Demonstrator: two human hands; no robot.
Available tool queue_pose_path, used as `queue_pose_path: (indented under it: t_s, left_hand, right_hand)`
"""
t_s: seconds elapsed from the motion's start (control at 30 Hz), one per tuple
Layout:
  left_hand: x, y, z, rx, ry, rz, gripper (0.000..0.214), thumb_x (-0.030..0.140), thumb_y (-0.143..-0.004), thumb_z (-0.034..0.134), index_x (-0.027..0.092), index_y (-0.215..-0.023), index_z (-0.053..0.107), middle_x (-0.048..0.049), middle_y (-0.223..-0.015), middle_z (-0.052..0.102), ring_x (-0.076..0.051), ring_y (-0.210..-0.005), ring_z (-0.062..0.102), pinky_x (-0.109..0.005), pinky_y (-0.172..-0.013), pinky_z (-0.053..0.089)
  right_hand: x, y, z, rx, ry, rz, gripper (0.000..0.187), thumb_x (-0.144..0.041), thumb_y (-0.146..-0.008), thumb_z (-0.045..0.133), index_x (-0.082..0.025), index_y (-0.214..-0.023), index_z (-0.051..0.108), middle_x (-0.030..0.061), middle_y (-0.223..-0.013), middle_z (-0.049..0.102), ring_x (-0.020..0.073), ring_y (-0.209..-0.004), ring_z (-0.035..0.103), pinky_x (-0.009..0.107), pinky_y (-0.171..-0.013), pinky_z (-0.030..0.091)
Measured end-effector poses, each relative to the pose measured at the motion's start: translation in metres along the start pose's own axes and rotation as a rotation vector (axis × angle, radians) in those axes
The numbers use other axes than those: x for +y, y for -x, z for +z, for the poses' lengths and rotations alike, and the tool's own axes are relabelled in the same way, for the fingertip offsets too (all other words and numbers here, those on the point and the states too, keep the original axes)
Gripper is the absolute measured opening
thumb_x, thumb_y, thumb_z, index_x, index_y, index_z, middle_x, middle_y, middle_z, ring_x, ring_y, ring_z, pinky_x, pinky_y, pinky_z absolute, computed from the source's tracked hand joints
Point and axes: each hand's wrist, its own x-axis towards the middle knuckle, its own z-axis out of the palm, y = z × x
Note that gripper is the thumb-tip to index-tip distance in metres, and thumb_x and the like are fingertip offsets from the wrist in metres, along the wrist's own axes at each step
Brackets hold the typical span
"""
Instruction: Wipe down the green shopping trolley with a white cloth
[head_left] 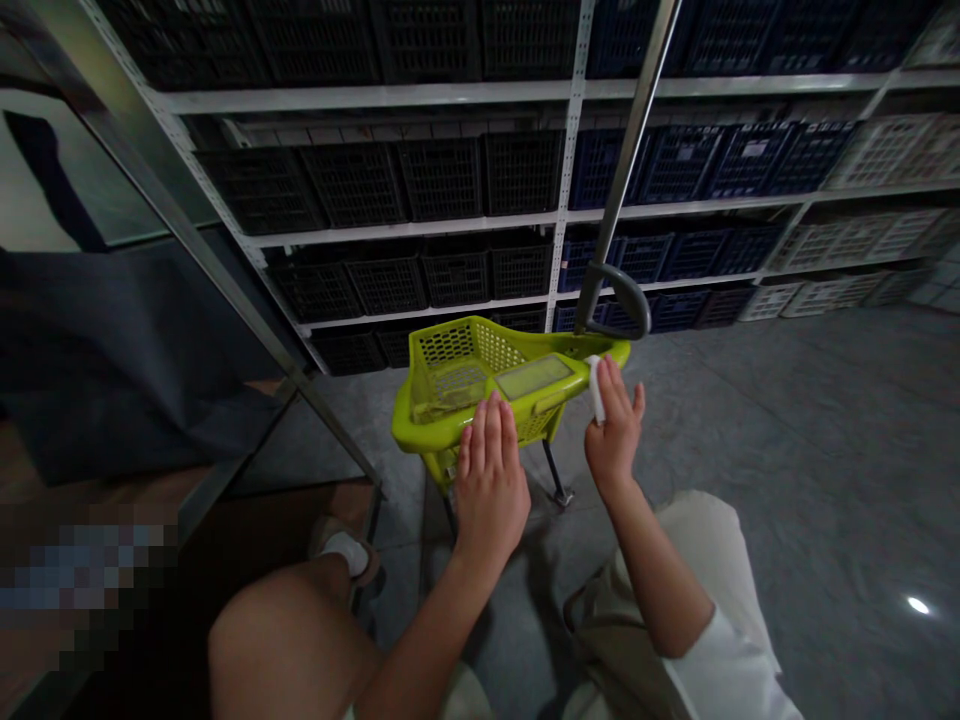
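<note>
A lime-green plastic basket (450,375) on thin metal legs stands on the floor in front of my knees. My left hand (491,480) lies flat against its near rim, fingers straight and together, holding nothing. My right hand (615,430) is at the basket's right corner, its fingers closed on a small white folded piece (596,388), perhaps a cloth or a wipe. A flat pale panel (534,377) sits on the basket's near rim between my two hands. A grey curved handle (626,290) on a metal pole rises behind the basket.
Metal shelving (420,228) filled with black, blue and white crates lines the back wall. A slanted metal frame (247,300) and dark fabric stand to the left. Grey floor (810,450) stretches to the right. My bare knee (289,640) is at the bottom left.
</note>
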Motion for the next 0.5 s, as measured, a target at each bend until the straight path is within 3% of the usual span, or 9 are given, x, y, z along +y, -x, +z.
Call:
queue_pose_path:
  t_s: [0.07,0.2,0.3,0.37,0.43,0.5]
  left_hand:
    - [0.001,0.000,0.001,0.000,0.003,0.000,0.072,0.011,-0.092,0.041,0.005,-0.159,0.015,-0.0167,-0.163,0.031,-0.028,-0.152,0.028,-0.047,-0.124,0.027]
    - [0.000,0.001,0.004,0.025,-0.007,0.007,0.071,0.012,-0.093,0.042,0.005,-0.158,0.014,-0.0186,-0.161,0.033,-0.028,-0.152,0.027,-0.048,-0.123,0.028]
    - [-0.001,0.002,0.003,0.036,0.003,-0.002,0.071,0.011,-0.093,0.042,0.007,-0.159,0.015,-0.0180,-0.161,0.034,-0.027,-0.151,0.028,-0.047,-0.123,0.027]
    - [-0.001,0.001,0.000,0.024,0.021,-0.009,0.073,0.009,-0.092,0.042,0.008,-0.159,0.014,-0.0169,-0.162,0.033,-0.027,-0.151,0.029,-0.046,-0.124,0.026]
    - [-0.001,0.000,-0.002,0.015,0.032,-0.010,0.075,0.009,-0.091,0.043,0.008,-0.159,0.012,-0.0165,-0.162,0.032,-0.028,-0.151,0.029,-0.047,-0.124,0.026]
    - [0.000,0.000,-0.002,0.015,0.031,-0.008,0.076,0.010,-0.091,0.044,0.007,-0.159,0.011,-0.0172,-0.162,0.032,-0.028,-0.151,0.029,-0.048,-0.124,0.025]
  right_hand:
    - [-0.007,0.002,0.000,0.002,0.006,0.025,0.083,-0.002,-0.074,0.033,-0.023,-0.155,0.035,0.0108,-0.153,0.048,0.0195,-0.145,0.041,0.054,-0.122,0.020]
    - [-0.054,0.014,-0.010,-0.208,-0.104,-0.300,0.083,-0.003,-0.076,0.034,-0.020,-0.158,0.027,0.0097,-0.156,0.045,0.0165,-0.148,0.034,0.046,-0.125,0.016]
    - [-0.056,0.013,-0.013,-0.266,-0.118,-0.402,0.083,-0.002,-0.078,0.035,-0.022,-0.158,0.027,0.0073,-0.155,0.047,0.0156,-0.147,0.036,0.045,-0.126,0.011]
    - [-0.033,0.006,-0.010,-0.199,-0.079,-0.314,0.083,-0.001,-0.077,0.036,-0.023,-0.157,0.029,0.0074,-0.155,0.047,0.0176,-0.146,0.038,0.049,-0.126,0.010]
    - [-0.007,-0.002,-0.005,-0.095,-0.037,-0.136,0.083,-0.001,-0.076,0.036,-0.024,-0.155,0.034,0.0086,-0.155,0.047,0.0205,-0.146,0.039,0.054,-0.124,0.014]
    - [0.003,-0.005,-0.002,-0.031,-0.014,0.012,0.082,-0.001,-0.075,0.034,-0.024,-0.154,0.037,0.0093,-0.154,0.047,0.0218,-0.147,0.038,0.057,-0.122,0.019]
